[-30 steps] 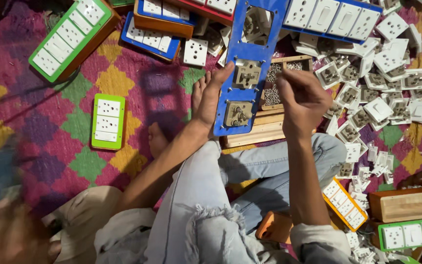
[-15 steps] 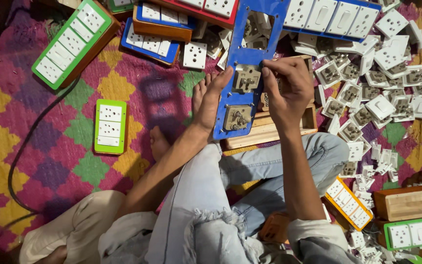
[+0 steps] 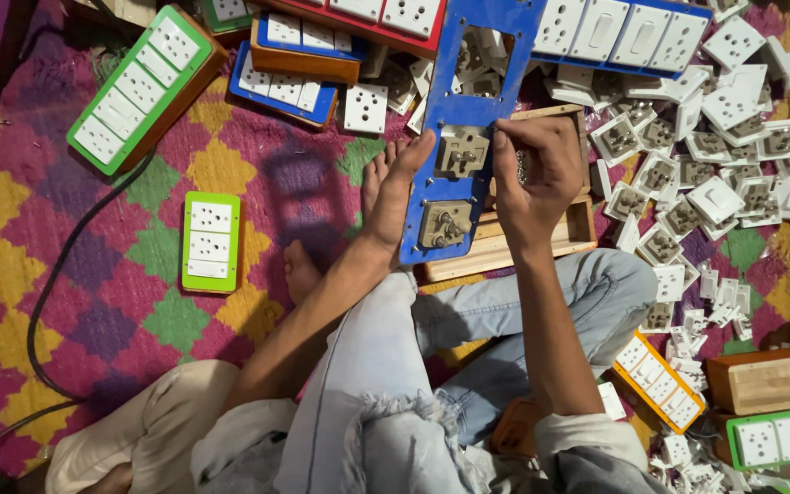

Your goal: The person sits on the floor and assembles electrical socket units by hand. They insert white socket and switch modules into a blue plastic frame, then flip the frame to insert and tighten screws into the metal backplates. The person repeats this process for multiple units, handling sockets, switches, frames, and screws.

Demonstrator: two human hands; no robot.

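Steadying a long blue panel (image 3: 473, 119) at the centre of the view, the left hand (image 3: 401, 183) lies flat and open along the panel's nine o'clock edge, fingers stretched toward twelve o'clock and pressed against the plastic. At three o'clock of the panel, the right hand (image 3: 541, 174) is curled, its fingertips pinched at the edge of a beige switch module (image 3: 462, 151) seated in the panel's middle cutout, with something small and metallic in its palm (too small to tell what). A second beige module (image 3: 444, 224) sits in the cutout just toward six o'clock. The panel's lower end rests on a wooden box (image 3: 505, 242) on the person's lap, above jeans-clad knees. Over at two o'clock a heap of loose white sockets (image 3: 724, 155) spreads across the patterned rug (image 3: 93, 302). At nine o'clock lies a small green switch plate (image 3: 211, 241), and at ten o'clock a longer green board (image 3: 144, 87). A black cable (image 3: 52, 293) curves across the rug at eight o'clock.
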